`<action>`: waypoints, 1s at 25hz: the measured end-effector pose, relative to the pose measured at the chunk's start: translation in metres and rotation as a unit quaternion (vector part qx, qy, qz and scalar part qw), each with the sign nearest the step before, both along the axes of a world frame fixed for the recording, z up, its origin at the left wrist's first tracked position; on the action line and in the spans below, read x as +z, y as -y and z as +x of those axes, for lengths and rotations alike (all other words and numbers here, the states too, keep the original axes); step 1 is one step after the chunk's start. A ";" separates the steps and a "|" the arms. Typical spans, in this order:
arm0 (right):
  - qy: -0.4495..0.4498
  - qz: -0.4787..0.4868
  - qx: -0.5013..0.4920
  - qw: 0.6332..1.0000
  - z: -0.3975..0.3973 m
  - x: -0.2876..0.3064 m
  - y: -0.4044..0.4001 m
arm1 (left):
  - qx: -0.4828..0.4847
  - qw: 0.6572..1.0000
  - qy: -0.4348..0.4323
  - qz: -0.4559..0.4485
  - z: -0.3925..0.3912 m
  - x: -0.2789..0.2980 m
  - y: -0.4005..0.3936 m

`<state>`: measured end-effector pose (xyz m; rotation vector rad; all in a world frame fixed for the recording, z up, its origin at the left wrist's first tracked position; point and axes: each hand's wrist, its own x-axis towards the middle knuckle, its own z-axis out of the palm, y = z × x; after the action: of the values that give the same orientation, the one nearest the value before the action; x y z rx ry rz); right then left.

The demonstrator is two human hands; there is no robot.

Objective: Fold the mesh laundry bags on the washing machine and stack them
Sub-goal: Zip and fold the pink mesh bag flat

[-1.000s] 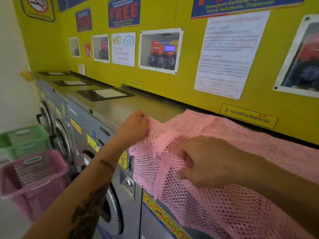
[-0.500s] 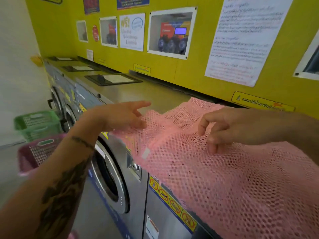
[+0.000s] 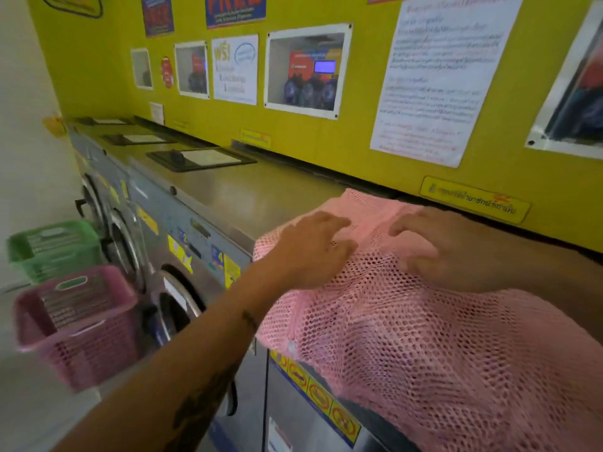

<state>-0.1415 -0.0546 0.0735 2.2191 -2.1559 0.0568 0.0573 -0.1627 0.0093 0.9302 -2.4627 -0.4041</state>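
A pink mesh laundry bag (image 3: 408,347) lies spread over the steel top of the washing machine (image 3: 261,194), and its near part hangs down over the machine's front. My left hand (image 3: 313,249) rests flat on the bag's left side, fingers apart. My right hand (image 3: 437,252) presses palm down on the bag just to the right, close to the back edge by the wall. Neither hand grips the mesh. Only one bag can be told apart.
A row of front-loading washers runs to the left, with black lid panels (image 3: 199,158) on their tops. A pink basket (image 3: 78,318) and a green basket (image 3: 54,249) stand on the floor at the left. The yellow wall (image 3: 342,135) with posters is right behind.
A second ago both hands pinched the bag's left edge. They let go, lifted, and now lie flat on the bag, which is spread flatter across the machine's top.
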 end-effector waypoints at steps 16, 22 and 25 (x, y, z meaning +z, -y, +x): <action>0.079 0.158 -0.215 0.961 -0.120 -0.029 -0.138 | 0.085 0.963 0.254 -0.022 -0.073 0.046 -0.009; 0.067 0.140 -0.280 0.947 -0.142 0.002 -0.188 | -0.125 0.951 0.277 0.054 -0.146 0.039 -0.081; 0.071 0.148 -0.314 0.935 -0.152 -0.001 -0.207 | -0.124 0.918 0.375 0.045 -0.165 0.038 -0.085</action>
<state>-0.2931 0.1521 0.0725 1.5551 -3.0176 -0.1437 -0.1078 -0.0779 0.0476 0.9272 -3.3104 -0.2714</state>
